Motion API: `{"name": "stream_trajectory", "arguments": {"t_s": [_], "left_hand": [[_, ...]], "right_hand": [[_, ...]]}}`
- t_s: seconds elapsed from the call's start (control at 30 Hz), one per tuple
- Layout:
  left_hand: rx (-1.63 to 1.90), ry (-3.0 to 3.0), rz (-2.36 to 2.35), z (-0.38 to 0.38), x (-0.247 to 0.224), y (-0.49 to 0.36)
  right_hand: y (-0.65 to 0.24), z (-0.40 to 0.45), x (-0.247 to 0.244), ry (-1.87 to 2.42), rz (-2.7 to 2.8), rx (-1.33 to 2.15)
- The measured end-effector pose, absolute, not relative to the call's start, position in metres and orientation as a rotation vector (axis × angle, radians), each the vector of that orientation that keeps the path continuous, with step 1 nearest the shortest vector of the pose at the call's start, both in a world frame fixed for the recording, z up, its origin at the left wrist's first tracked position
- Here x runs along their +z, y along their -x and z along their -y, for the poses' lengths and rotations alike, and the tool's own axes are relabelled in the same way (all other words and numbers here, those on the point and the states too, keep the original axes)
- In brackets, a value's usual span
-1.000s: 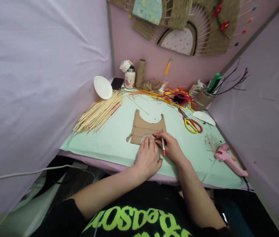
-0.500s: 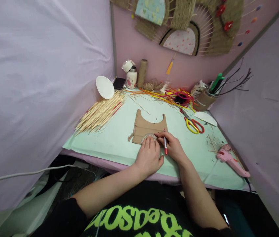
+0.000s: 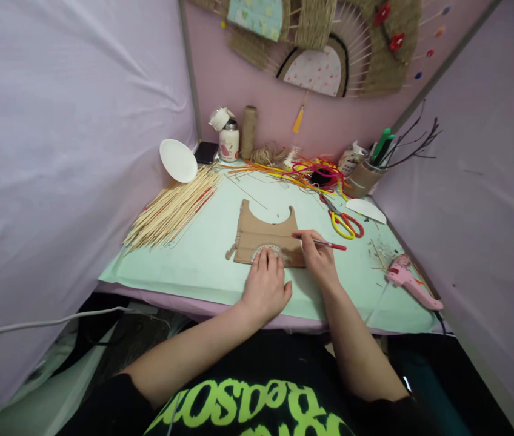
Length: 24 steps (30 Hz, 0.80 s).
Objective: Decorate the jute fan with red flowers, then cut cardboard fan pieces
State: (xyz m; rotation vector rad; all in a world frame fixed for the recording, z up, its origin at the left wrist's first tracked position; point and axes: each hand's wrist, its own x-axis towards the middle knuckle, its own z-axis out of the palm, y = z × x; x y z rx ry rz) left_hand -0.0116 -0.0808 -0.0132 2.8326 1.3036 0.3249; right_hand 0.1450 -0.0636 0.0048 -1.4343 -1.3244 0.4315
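Observation:
A brown cardboard piece (image 3: 266, 235) with a curved cut-out in its far edge lies on the pale green table cover. On its near part is a small clear protractor (image 3: 268, 249), pressed down by the fingertips of my left hand (image 3: 267, 283). The fingers of that hand lie flat, holding nothing. My right hand (image 3: 318, 257), at the cardboard's right side, has its fingers closed round a red-ended pencil (image 3: 330, 244). The pencil lies nearly sideways, one end over the cardboard and the red end pointing right.
Thin sticks (image 3: 173, 209) lie at the left by a white bowl (image 3: 178, 161). Coloured cords (image 3: 311, 172), a bottle (image 3: 229, 142) and a twine roll (image 3: 248, 132) are at the back. Scissors (image 3: 343, 223), a pen holder (image 3: 365, 178) and a pink glue gun (image 3: 411, 281) are at the right.
My right hand has lifted away from the protractor toward the right, and the pencil has turned from upright to nearly sideways. My left hand stays on the protractor. The view has shifted slightly.

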Motion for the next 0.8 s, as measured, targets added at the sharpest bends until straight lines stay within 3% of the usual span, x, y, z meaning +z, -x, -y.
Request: {"name": "stream_trajectory", "arguments": {"t_s": [0.37,0.8], "left_hand": [[0.414,-2.795,-1.304,0.079,-0.013,0.01],[0.344,-2.782,-1.28,0.079,-0.01,0.012]], "right_hand": [[-0.102,0.027,0.035,1.281,1.626,1.065],[-0.082,0.015,0.04,1.347,2.068,0.858]]}}
